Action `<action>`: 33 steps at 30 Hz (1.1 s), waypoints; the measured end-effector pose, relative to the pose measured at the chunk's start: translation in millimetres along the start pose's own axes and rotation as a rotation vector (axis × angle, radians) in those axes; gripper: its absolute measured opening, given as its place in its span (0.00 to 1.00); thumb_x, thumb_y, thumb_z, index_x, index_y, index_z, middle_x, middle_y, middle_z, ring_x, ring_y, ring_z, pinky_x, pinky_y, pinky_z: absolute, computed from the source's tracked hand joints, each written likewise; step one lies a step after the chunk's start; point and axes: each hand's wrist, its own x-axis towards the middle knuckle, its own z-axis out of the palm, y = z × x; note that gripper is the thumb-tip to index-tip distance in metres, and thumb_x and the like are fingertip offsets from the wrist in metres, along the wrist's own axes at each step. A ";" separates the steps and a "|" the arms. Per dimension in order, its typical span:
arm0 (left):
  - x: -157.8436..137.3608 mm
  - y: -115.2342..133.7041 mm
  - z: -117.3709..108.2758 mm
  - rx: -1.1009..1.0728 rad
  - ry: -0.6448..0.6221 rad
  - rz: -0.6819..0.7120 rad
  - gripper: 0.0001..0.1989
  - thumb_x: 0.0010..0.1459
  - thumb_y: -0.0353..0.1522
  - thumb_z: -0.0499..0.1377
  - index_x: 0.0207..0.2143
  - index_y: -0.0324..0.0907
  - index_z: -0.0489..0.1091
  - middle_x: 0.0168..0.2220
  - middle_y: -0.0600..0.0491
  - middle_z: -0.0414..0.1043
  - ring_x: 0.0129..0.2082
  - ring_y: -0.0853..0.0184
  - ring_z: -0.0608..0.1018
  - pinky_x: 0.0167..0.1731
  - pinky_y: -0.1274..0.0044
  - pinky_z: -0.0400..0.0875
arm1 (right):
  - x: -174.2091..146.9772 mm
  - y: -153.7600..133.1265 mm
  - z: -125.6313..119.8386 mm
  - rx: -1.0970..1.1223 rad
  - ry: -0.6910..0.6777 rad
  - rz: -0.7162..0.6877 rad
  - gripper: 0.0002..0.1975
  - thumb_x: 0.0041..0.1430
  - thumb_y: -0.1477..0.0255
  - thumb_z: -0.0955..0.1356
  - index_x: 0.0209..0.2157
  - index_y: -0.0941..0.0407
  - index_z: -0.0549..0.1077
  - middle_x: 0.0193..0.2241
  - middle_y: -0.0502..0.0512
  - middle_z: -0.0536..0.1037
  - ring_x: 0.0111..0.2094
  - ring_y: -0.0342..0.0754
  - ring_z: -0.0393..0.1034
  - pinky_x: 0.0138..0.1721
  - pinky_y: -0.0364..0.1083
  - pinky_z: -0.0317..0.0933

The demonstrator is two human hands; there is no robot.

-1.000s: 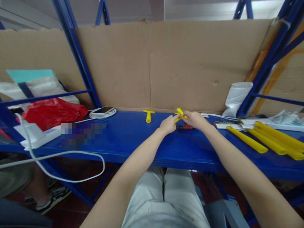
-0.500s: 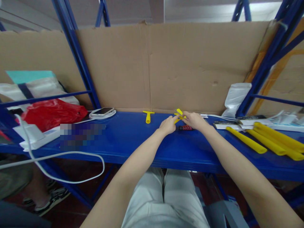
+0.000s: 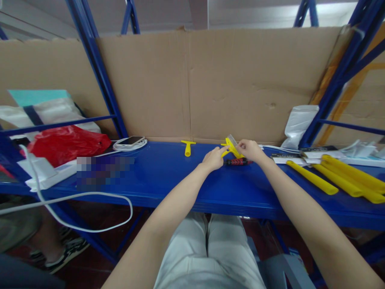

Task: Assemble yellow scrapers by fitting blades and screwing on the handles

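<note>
In the head view my left hand (image 3: 214, 158) is closed round the handle of a yellow T-shaped scraper (image 3: 232, 149). A pale, thin blade (image 3: 232, 139) shows along its wide head, which slants down to the right. My right hand (image 3: 250, 150) pinches at the blade side of that head; its fingertips hide what exactly they grip. Just below the scraper lies a screwdriver (image 3: 237, 161) with a red and black handle. Left of my hands, a second yellow T-shaped piece (image 3: 188, 148) rests on the blue table (image 3: 168, 172).
Several long yellow tubes (image 3: 313, 178) lie at the right, in front of flat boxes (image 3: 288, 159). A white pouch (image 3: 298, 126) leans by the rack post. To the left are a phone (image 3: 134, 140) on coiled cable, a red bag (image 3: 69, 142) and a power strip (image 3: 57, 176).
The scraper's head has turned, so its blade now shows. My right hand has shifted slightly right along the head, uncovering more of it. My left hand stays nearly in place.
</note>
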 end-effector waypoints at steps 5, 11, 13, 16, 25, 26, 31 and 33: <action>-0.4 1.6 -2.3 0.002 -0.006 0.007 0.31 0.55 0.25 0.49 0.61 0.50 0.52 0.47 0.49 0.66 0.46 0.61 0.71 0.45 0.72 0.67 | 4.7 14.6 5.5 0.303 -0.058 0.056 0.09 0.51 0.69 0.64 0.21 0.58 0.69 0.16 0.50 0.70 0.19 0.41 0.62 0.21 0.40 0.53; -0.3 2.7 -3.4 -0.004 0.010 0.015 0.31 0.56 0.25 0.49 0.61 0.50 0.52 0.48 0.49 0.66 0.46 0.62 0.71 0.45 0.72 0.67 | -0.1 13.7 2.9 0.667 -0.162 0.189 0.10 0.52 0.66 0.66 0.23 0.57 0.67 0.10 0.44 0.60 0.11 0.37 0.51 0.15 0.39 0.46; -0.5 3.1 -4.1 -0.002 0.018 0.021 0.30 0.57 0.25 0.49 0.61 0.51 0.52 0.48 0.50 0.66 0.46 0.62 0.71 0.45 0.72 0.67 | -1.3 13.2 0.7 0.763 -0.188 0.211 0.11 0.51 0.65 0.68 0.24 0.57 0.66 0.10 0.42 0.58 0.11 0.36 0.49 0.15 0.39 0.46; -1.0 3.5 -5.0 0.011 0.022 0.029 0.29 0.57 0.27 0.49 0.61 0.53 0.51 0.49 0.50 0.65 0.47 0.61 0.72 0.44 0.72 0.67 | -1.9 14.0 -0.9 0.863 -0.217 0.223 0.13 0.49 0.64 0.70 0.24 0.58 0.65 0.10 0.42 0.59 0.12 0.34 0.49 0.15 0.38 0.47; -1.8 3.5 -6.3 0.043 0.026 0.059 0.33 0.56 0.23 0.48 0.62 0.56 0.48 0.49 0.51 0.63 0.47 0.63 0.72 0.42 0.75 0.68 | -5.0 8.3 4.0 1.020 -0.330 0.186 0.19 0.42 0.59 0.73 0.24 0.57 0.64 0.10 0.40 0.57 0.13 0.34 0.48 0.14 0.37 0.43; -1.7 3.5 -6.3 0.046 0.028 0.061 0.33 0.57 0.23 0.47 0.62 0.56 0.49 0.49 0.51 0.63 0.46 0.63 0.72 0.43 0.75 0.67 | -5.5 6.7 4.1 1.022 -0.351 0.181 0.19 0.42 0.59 0.73 0.23 0.57 0.64 0.10 0.40 0.56 0.12 0.34 0.47 0.14 0.37 0.42; -1.9 5.3 -7.3 0.036 0.037 0.062 0.32 0.57 0.23 0.48 0.61 0.55 0.51 0.49 0.52 0.63 0.48 0.64 0.71 0.44 0.75 0.67 | -5.1 1.8 3.1 0.999 -0.356 0.206 0.16 0.47 0.62 0.70 0.22 0.57 0.63 0.11 0.41 0.57 0.12 0.34 0.47 0.14 0.37 0.41; -2.3 7.3 -7.7 0.020 0.028 0.073 0.32 0.56 0.23 0.48 0.61 0.55 0.51 0.49 0.52 0.64 0.48 0.64 0.71 0.45 0.75 0.67 | -3.7 0.7 3.2 0.983 -0.300 0.238 0.15 0.52 0.63 0.67 0.21 0.57 0.62 0.11 0.42 0.57 0.12 0.34 0.47 0.14 0.37 0.41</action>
